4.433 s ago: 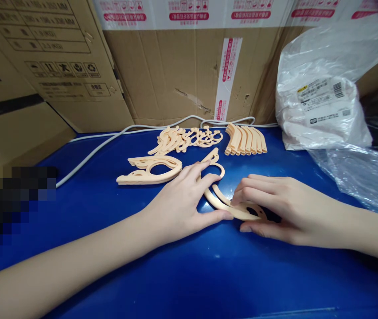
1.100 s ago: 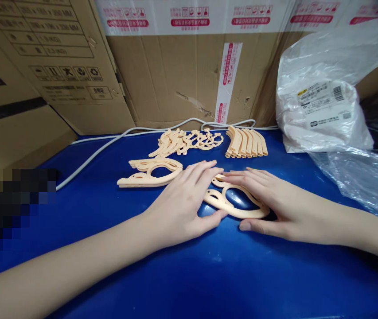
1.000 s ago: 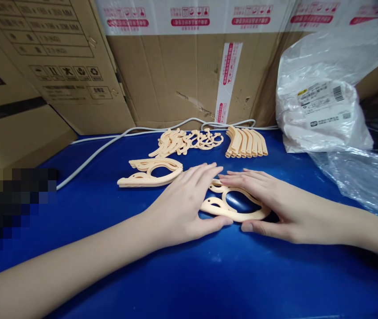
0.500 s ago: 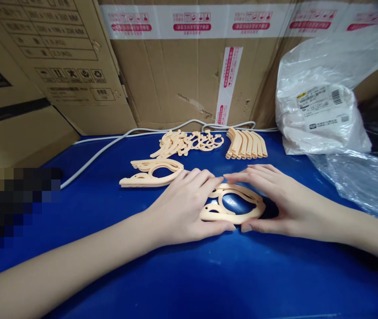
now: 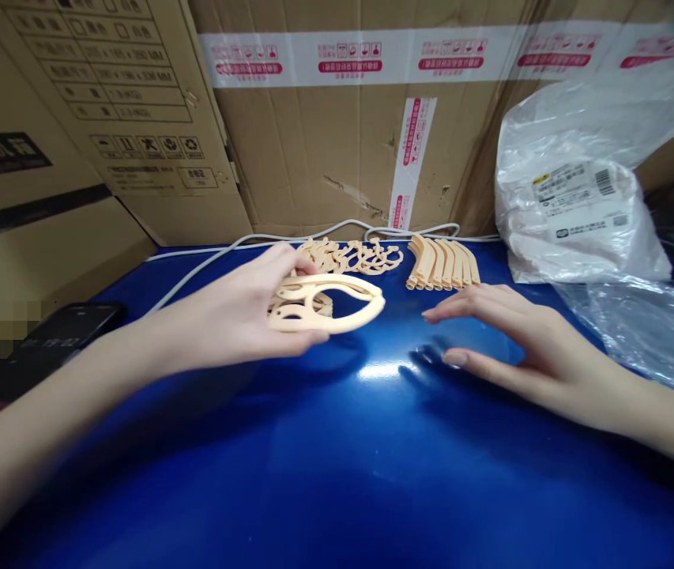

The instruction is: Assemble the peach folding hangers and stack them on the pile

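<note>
Holding the folded peach plastic hanger (image 5: 325, 303) flat above the blue bench (image 5: 337, 458), my left hand (image 5: 235, 320) has its grip pinched on the near end, thumb under, fingers over. My right hand (image 5: 508, 340) hovers open and empty just off the surface. I judge it best kept level and lowered squarely onto the stack of folded hangers (image 5: 304, 304) behind it. Loose hook pieces (image 5: 354, 255) and curved arm pieces (image 5: 443, 263) lie nearer the cardboard box (image 5: 325, 142).
</note>
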Available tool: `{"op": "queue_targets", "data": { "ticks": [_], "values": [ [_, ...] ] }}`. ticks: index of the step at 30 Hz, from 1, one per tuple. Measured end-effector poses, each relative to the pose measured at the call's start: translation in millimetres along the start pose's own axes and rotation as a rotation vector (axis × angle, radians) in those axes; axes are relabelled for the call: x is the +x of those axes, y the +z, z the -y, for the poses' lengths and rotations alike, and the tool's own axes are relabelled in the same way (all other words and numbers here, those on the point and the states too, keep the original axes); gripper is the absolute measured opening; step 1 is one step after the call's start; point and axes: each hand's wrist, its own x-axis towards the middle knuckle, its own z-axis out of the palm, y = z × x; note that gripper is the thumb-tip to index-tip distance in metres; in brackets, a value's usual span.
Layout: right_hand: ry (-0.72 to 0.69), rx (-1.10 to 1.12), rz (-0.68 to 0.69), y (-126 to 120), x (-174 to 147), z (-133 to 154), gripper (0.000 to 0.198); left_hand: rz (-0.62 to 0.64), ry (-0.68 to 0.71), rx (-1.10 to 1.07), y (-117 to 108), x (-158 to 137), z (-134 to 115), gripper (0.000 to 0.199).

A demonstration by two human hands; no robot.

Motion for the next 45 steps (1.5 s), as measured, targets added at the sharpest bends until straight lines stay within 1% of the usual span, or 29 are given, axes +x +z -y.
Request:
{"op": "queue_targets", "data": {
  "ticks": [3,5,7,10,17,29,41,45],
  "values": [
    [-0.034,0.002,0.050,5,1,-2,0.027,0.064,-0.078,0.020,-7,-4,30,0.059],
    [-0.033,0.018,0.075,7,2,-2,0.026,0.091,-0.095,0.024,-9,-5,47,0.061],
    [-0.023,0.031,0.100,8,3,-2,0.025,0.109,-0.101,0.034,-11,-6,59,0.064],
    [-0.017,0.046,0.140,9,4,-2,0.024,0.120,-0.118,0.045,-13,-7,67,0.065],
    [-0.024,0.036,0.214,11,5,-4,0.024,0.127,-0.097,0.089,-13,-10,69,0.071],
    [-0.009,-0.022,0.289,17,1,-8,0.034,0.089,-0.087,0.097,-8,-9,69,0.073],
    [-0.003,-0.037,0.305,16,2,-6,0.034,0.113,-0.061,0.130,-8,-9,70,0.072],
    [-0.011,-0.055,0.311,16,1,-6,0.035,0.138,-0.098,0.141,-7,-10,69,0.078]
  ]
}}
